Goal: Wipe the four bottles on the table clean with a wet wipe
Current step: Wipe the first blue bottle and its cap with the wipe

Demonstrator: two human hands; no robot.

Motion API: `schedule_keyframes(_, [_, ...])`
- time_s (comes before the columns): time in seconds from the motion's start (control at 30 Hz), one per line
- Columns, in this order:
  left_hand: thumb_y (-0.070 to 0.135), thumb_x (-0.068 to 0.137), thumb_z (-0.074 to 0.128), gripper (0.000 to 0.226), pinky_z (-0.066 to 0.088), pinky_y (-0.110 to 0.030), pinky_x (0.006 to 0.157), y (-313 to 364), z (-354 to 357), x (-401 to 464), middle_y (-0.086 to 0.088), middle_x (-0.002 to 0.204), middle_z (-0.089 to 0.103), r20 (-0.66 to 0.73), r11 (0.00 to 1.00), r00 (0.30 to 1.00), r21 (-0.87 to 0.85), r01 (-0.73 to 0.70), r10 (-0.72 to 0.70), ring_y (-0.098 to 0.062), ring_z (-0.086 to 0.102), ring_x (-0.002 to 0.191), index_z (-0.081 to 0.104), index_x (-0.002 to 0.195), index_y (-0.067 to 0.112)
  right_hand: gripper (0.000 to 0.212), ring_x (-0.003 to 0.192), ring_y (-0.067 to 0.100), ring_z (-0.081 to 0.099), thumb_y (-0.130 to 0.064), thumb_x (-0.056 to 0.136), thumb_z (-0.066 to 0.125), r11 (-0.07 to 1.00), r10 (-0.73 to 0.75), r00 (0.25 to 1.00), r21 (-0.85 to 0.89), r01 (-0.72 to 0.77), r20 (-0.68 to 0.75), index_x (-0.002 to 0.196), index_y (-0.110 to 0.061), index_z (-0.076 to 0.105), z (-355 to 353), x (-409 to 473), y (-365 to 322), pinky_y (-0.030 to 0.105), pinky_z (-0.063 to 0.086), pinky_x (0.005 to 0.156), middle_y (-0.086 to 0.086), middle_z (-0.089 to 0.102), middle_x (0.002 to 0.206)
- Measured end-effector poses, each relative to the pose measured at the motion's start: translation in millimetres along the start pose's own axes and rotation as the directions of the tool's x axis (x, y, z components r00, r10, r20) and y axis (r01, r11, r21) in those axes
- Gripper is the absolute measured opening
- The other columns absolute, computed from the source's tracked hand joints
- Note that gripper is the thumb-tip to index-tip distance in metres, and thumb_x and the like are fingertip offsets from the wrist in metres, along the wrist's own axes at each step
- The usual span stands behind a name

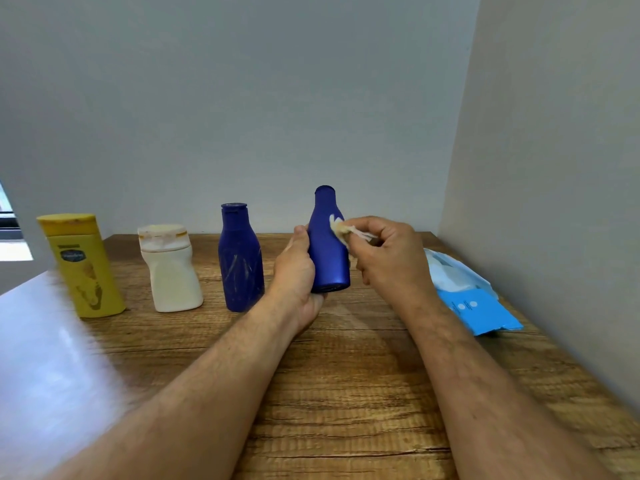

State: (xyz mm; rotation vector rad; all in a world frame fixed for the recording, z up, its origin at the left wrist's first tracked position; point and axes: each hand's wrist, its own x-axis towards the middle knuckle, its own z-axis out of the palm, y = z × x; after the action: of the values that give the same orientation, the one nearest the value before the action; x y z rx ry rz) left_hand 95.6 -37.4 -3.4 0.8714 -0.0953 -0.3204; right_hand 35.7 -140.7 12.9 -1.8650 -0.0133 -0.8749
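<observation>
Meanwhile the left hand [298, 271] grips a blue bottle [327, 251] above the counter [346, 393]; the right hand [388, 251] pinches a wipe [341, 228] against it (three bottles [240, 261] stand left, wipe pack [464, 292] right).

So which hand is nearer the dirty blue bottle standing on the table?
Left. The left hand sits just right of the standing blue bottle; the right hand is farther right, beyond the held bottle.

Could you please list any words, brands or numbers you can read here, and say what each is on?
None reads clearly.
Yellow bottle: dark oval logo with lettering, too blurred to read.
Blue wipes pack: white dots and small print, too small to read.
Remaining bottles: no visible text.
</observation>
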Motion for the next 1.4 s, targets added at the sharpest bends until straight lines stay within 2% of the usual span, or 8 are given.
schedule_keyframes(0.1, [0.039, 0.106, 0.045, 0.034, 0.062, -0.039, 0.078, -1.1, -0.2, -0.3, -0.012, 0.105, 0.077, 0.022, 1.000, 1.000, 0.020, 0.007, -0.008, -0.025, 0.072, 0.092, 0.063, 0.123, 0.015, 0.008, 0.050, -0.003, 0.056, -0.026, 0.089, 0.072, 1.000, -0.017, 0.999, -0.001, 0.017, -0.050, 0.092, -0.021, 0.077, -2.4, 1.5, -1.0, 0.012, 0.042, 0.047, -0.020, 0.061, 0.058])
schedule_keyframes(0.37, [0.033, 0.110, 0.037, 0.031, 0.060, -0.041, 0.085, -3.7, -4.6, 4.5, -0.010, 0.114, 0.075, 0.070, 0.994, 0.993, 0.058, -0.094, 0.090, -0.023, 0.073, 0.095, 0.063, 0.125, 0.025, 0.026, 0.043, -0.002, 0.048, -0.002, 0.077, 0.073, 1.000, 0.023, 0.950, -0.016, -0.018, 0.312, 0.057, -0.016, 0.064, -8.2, -6.7, -3.0, 0.007, 0.034, 0.043, -0.016, 0.053, 0.045])
schedule_keyframes(0.63, [0.031, 0.100, 0.059, 0.035, 0.061, -0.040, 0.078, -2.2, -3.4, -0.1, -0.016, 0.113, 0.075, 0.099, 0.999, 0.995, -0.036, 0.012, -0.008, -0.026, 0.074, 0.090, 0.061, 0.128, 0.011, 0.011, 0.045, -0.001, 0.057, -0.022, 0.089, 0.072, 0.999, -0.038, 0.998, 0.008, 0.037, 0.045, 0.095, -0.015, 0.076, -2.0, -3.8, -6.6, 0.011, 0.041, 0.043, -0.013, 0.065, 0.062])
schedule_keyframes(0.8, [0.022, 0.099, 0.062, 0.034, 0.056, -0.050, 0.094, -2.1, -6.9, 7.0, -0.018, 0.125, 0.069, 0.043, 0.998, 0.999, -0.066, -0.017, 0.020, -0.031, 0.070, 0.102, 0.058, 0.132, 0.013, 0.002, 0.038, 0.007, 0.047, -0.013, 0.080, 0.077, 0.999, 0.046, 0.977, -0.006, -0.045, 0.208, 0.078, -0.013, 0.076, -6.2, -4.0, -2.1, 0.021, 0.040, 0.040, -0.009, 0.058, 0.045])
schedule_keyframes(0.9, [0.024, 0.100, 0.060, 0.034, 0.058, -0.047, 0.084, -4.5, -6.3, 11.2, -0.014, 0.121, 0.070, -0.008, 0.999, 0.999, -0.031, -0.035, 0.035, -0.027, 0.070, 0.095, 0.057, 0.133, 0.017, 0.015, 0.037, 0.009, 0.044, -0.003, 0.075, 0.073, 0.995, 0.091, 0.953, 0.006, -0.097, 0.287, 0.068, -0.016, 0.073, -6.6, -3.7, 0.0, 0.020, 0.037, 0.039, -0.006, 0.055, 0.045])
schedule_keyframes(1.07, [0.026, 0.100, 0.060, 0.034, 0.059, -0.040, 0.076, -5.0, -5.8, 9.5, -0.016, 0.120, 0.071, 0.060, 0.997, 0.997, -0.058, 0.048, -0.045, -0.028, 0.070, 0.094, 0.059, 0.132, 0.015, 0.004, 0.037, 0.002, 0.051, -0.016, 0.086, 0.072, 0.996, 0.092, 0.989, -0.013, -0.091, 0.113, 0.087, -0.016, 0.075, -2.6, -1.5, -3.7, 0.017, 0.040, 0.038, -0.010, 0.059, 0.053])
schedule_keyframes(1.17, [0.037, 0.098, 0.060, 0.035, 0.052, -0.034, 0.070, -4.0, -4.5, 2.8, -0.014, 0.099, 0.073, 0.153, 0.997, 0.985, 0.006, 0.080, -0.080, -0.021, 0.066, 0.076, 0.066, 0.119, 0.009, 0.012, 0.039, 0.002, 0.054, -0.022, 0.088, 0.072, 0.998, 0.061, 0.997, 0.011, -0.062, 0.056, 0.093, -0.012, 0.076, -4.0, 1.5, -1.9, 0.017, 0.042, 0.040, -0.008, 0.062, 0.059])
schedule_keyframes(1.4, [0.025, 0.082, 0.075, 0.055, 0.059, -0.041, 0.074, 0.2, -8.0, 1.9, -0.011, 0.098, 0.071, 0.211, 0.997, 0.976, -0.047, 0.068, -0.057, -0.023, 0.070, 0.078, 0.058, 0.134, 0.013, 0.014, 0.035, 0.011, 0.043, -0.001, 0.081, 0.071, 0.971, 0.136, 0.956, 0.155, -0.181, 0.261, 0.072, -0.011, 0.072, -5.4, 0.7, 1.9, 0.019, 0.034, 0.036, -0.001, 0.056, 0.047])
